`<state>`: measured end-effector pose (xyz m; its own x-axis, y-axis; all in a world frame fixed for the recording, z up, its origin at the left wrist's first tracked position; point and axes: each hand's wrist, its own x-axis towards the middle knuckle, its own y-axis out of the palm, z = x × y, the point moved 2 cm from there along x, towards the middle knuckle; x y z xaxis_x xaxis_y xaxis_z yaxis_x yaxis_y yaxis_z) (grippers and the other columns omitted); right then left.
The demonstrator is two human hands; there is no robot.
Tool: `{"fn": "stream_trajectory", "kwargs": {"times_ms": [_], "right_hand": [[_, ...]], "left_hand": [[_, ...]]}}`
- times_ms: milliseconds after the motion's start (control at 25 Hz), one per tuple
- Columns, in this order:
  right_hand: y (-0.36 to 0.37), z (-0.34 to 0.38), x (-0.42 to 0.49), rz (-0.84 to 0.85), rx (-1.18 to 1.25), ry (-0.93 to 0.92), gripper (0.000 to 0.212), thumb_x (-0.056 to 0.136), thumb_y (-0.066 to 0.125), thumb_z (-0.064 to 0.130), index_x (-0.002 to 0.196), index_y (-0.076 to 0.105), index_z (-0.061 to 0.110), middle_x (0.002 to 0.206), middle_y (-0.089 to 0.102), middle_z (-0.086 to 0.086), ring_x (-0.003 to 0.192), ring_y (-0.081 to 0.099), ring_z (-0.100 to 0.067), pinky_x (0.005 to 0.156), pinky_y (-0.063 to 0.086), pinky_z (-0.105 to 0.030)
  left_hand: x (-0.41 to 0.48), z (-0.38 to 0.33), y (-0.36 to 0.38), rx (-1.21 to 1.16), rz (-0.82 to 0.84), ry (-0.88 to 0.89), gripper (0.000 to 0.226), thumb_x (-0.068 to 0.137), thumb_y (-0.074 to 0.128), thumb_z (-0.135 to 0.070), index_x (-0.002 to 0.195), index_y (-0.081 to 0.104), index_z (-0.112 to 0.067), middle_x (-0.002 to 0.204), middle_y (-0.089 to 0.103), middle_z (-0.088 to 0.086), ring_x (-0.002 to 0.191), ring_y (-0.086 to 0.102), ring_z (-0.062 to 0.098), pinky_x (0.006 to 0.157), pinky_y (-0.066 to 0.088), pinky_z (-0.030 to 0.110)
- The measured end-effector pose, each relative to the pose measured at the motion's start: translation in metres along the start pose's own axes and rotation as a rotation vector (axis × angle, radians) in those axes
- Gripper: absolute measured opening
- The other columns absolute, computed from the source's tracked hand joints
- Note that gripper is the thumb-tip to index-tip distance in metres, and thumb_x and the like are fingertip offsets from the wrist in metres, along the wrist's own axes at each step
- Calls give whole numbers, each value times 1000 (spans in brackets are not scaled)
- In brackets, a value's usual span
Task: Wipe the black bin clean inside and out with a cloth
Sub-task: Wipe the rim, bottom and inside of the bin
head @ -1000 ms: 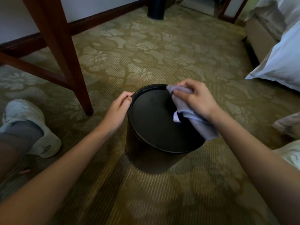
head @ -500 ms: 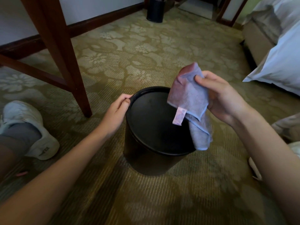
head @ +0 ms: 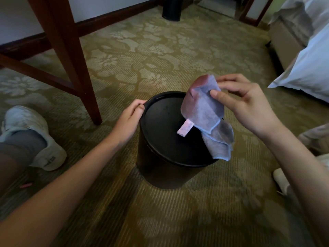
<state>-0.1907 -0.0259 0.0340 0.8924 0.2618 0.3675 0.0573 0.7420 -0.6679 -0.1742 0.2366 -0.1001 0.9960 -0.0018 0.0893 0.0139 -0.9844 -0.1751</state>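
Wooden table leg stands just left of the black bin, a white shoe lies further left, white bedding crowds the right edge, and a second dark bin sits far back. The black bin stands on patterned green carpet, flat dark face up. The left hand curls its fingers over the far-left rim, the right hand pinches the purple cloth above it, and open carpet lies beyond and in front.
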Motion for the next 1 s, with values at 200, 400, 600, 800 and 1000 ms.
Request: {"fn": "stream_trajectory", "kwargs": {"times_ms": [200, 400, 600, 800, 1000], "right_hand": [[-3, 0, -22, 319, 238, 66, 20, 94, 57, 5, 110, 69, 2, 107, 72, -14, 102, 67, -24, 91, 51, -36], [-1, -8, -35, 374, 245, 115, 20, 93, 57, -2, 108, 69, 3, 105, 73, -11, 103, 68, -25, 91, 52, -33], [2, -4, -37, 317, 143, 43, 22, 90, 60, -9, 105, 69, 4, 100, 73, -4, 97, 68, -11, 88, 51, -25], [1, 5, -31, 244, 142, 11, 30, 86, 59, -17, 106, 68, 4, 99, 71, -7, 93, 67, -14, 86, 51, -34], [-7, 40, -7, 232, 41, -124, 44, 80, 52, -24, 108, 68, 6, 104, 69, 1, 100, 64, -7, 87, 49, -28]], "left_hand": [[1, 4, 0, -12, -5, 17, 27, 104, 36, -26, 108, 62, -23, 102, 67, -5, 94, 61, 4, 80, 46, 28], [1, 5, -1, -24, -3, 17, 27, 103, 36, -31, 100, 63, -34, 98, 68, -10, 92, 62, 2, 77, 48, 26], [1, 4, 0, -4, -5, 14, 27, 103, 36, -31, 101, 62, -34, 100, 67, -10, 92, 62, 0, 77, 47, 25], [2, 5, 0, -19, 4, 11, 28, 104, 35, -30, 108, 62, -25, 103, 67, -6, 99, 62, 11, 83, 47, 33], [1, 3, 0, -9, 4, 6, 27, 105, 35, -29, 105, 61, -28, 100, 65, -10, 90, 60, -2, 75, 47, 18]]}}
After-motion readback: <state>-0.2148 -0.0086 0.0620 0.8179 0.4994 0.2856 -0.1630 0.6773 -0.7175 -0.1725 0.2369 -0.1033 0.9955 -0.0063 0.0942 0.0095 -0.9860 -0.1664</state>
